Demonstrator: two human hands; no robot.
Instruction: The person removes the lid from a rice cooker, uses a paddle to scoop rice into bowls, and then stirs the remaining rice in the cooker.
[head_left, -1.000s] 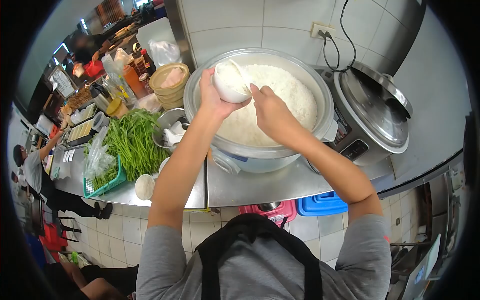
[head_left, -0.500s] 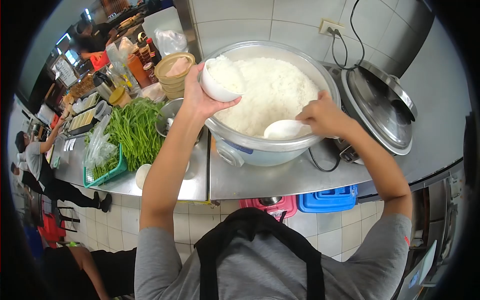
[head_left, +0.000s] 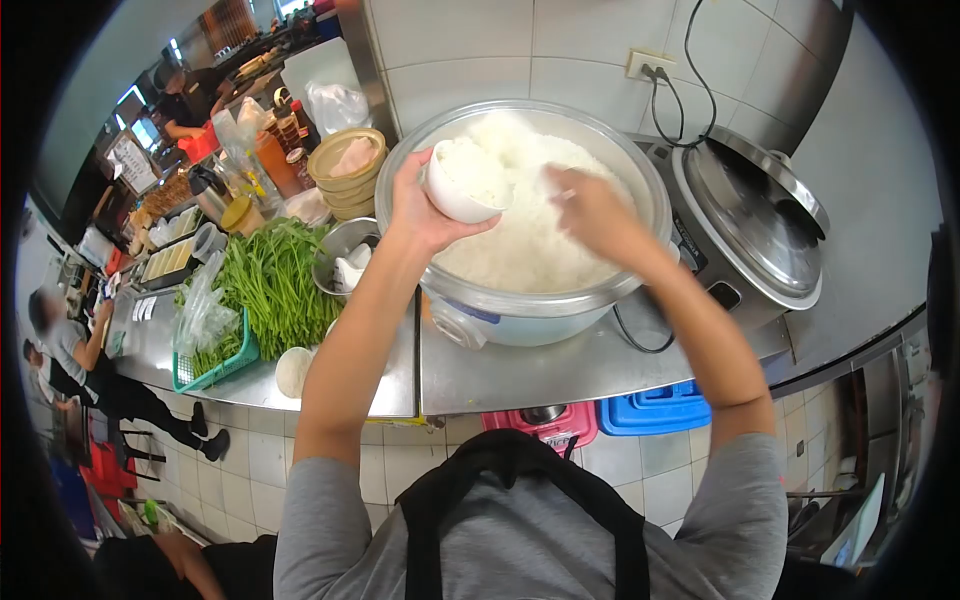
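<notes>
My left hand holds a white bowl filled with rice, tilted over the left side of a large round pot. The pot contains a broad mass of white rice. Over the right half of the rice is my right hand, smeared by motion, its fingers curled towards the bowl. The white scoop seen earlier in this hand cannot be made out clearly. A blurred white heap of rice shows just behind the bowl.
Left of the pot are a metal bowl, stacked steamers, leafy greens, bottles and a rice-filled cup. A rice cooker with cord stands right. Co-workers stand far left.
My right hand went down to the pot's front right with the scoop, then came back up and left towards the bowl. My left hand still holds the bowl, now lower and slightly right.
</notes>
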